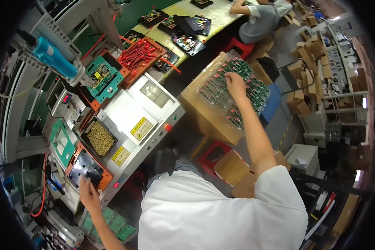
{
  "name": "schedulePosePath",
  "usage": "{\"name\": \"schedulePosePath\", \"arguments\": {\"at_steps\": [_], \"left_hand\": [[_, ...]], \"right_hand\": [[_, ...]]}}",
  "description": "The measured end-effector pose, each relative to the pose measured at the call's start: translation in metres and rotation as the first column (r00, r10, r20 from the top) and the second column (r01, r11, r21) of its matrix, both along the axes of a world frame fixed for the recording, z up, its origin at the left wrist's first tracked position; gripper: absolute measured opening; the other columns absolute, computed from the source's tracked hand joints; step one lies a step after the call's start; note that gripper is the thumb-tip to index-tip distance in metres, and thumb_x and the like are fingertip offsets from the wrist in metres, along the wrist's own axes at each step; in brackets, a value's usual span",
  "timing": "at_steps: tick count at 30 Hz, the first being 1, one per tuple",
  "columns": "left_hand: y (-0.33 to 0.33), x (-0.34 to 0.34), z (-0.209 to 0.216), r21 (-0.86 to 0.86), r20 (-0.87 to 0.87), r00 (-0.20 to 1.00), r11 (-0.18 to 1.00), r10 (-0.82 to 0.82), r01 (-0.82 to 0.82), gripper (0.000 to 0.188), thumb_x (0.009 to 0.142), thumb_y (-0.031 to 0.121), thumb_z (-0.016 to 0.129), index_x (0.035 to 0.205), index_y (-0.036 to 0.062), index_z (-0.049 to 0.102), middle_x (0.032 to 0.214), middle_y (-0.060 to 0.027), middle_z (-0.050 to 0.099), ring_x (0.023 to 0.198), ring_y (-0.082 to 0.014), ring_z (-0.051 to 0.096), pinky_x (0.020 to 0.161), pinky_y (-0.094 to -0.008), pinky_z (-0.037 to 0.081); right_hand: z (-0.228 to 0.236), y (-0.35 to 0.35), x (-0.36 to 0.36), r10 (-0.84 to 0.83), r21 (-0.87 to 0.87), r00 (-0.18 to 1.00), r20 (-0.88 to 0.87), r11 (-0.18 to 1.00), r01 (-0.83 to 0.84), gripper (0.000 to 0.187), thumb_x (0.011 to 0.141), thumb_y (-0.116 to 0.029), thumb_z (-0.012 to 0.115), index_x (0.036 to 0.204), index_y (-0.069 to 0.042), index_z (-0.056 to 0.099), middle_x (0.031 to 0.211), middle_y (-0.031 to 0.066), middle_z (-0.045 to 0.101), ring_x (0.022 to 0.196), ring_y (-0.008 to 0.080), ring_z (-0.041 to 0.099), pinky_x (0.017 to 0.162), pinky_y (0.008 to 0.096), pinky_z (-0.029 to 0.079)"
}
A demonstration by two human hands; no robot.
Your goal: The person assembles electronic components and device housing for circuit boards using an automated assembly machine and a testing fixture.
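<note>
My left hand [88, 194] is at the near edge of a shiny black housing plate [85, 166]. The plate lies in an orange fixture [107, 178] at the front left of the machine. The fingers reach onto the plate and the thumb stands apart from them. Far to the right, my outstretched right arm ends over a clear tray [208, 93] with many small green circuit boards [257, 89] in rows. Fingers bent together, my right hand [236, 85] is at the boards; whatever sits between its fingertips is too small to make out.
A blue electric screwdriver [54, 56] hangs over a green fixture [106, 81]. Beside them are a bin of red-capped leads [137, 57] and a box of brass screws [99, 139]. A red button [168, 127] juts from the machine's edge. A cardboard box [212, 125] supports the tray; another person [258, 23] sits beyond.
</note>
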State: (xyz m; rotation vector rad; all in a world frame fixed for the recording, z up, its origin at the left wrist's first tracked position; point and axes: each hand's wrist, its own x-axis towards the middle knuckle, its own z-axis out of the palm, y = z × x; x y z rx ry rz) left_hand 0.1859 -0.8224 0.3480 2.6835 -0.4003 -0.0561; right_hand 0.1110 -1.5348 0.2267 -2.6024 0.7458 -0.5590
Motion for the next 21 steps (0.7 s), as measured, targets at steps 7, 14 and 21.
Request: {"name": "schedulePosePath", "arguments": {"at_steps": [7, 14, 21], "left_hand": [[-0.06, 0.022, -0.039, 0.137, -0.025, 0.989, 0.981, 0.145, -0.14, 0.043, 0.096, 0.017, 0.06, 0.138, 0.0094, 0.057, 0.15, -0.0206, 0.045, 0.138, -0.0377, 0.043, 0.113, -0.0408, 0.036], [-0.099, 0.013, -0.045, 0.017, -0.009, 0.966, 0.966, 0.258, -0.258, 0.041, 0.095, 0.014, 0.062, 0.136, 0.0124, 0.059, 0.153, -0.0169, 0.041, 0.14, -0.0359, 0.041, 0.111, -0.0416, 0.038], [-0.277, -0.058, 0.018, -0.48, 0.127, 0.987, 0.877, 0.097, -0.025, 0.04, 0.085, 0.005, 0.071, 0.124, 0.0066, 0.064, 0.137, -0.0154, 0.056, 0.124, -0.0317, 0.055, 0.095, -0.0378, 0.051]], "right_hand": [[-0.034, -0.123, 0.006, 0.358, -0.017, 0.861, -0.36, 0.921, -0.39, 0.029, 0.083, -0.014, 0.072, 0.11, -0.003, 0.068, 0.109, 0.0147, 0.069, 0.105, 0.034, 0.065, 0.092, 0.0399, 0.051], [0.015, -0.172, 0.05, 0.274, -0.176, 0.948, -0.163, 0.937, -0.301, 0.023, 0.094, -0.017, 0.064, 0.113, -0.003, 0.064, 0.095, 0.0144, 0.069, 0.082, 0.0296, 0.067, 0.074, 0.04, 0.053], [0.126, 0.143, 0.052, 0.273, 0.855, 0.931, 0.241, 0.393, -0.337, 0.026, 0.097, -0.01, 0.059, 0.12, 0.001, 0.061, 0.095, 0.0079, 0.065, 0.071, 0.0153, 0.067, 0.064, 0.0292, 0.059]]}}
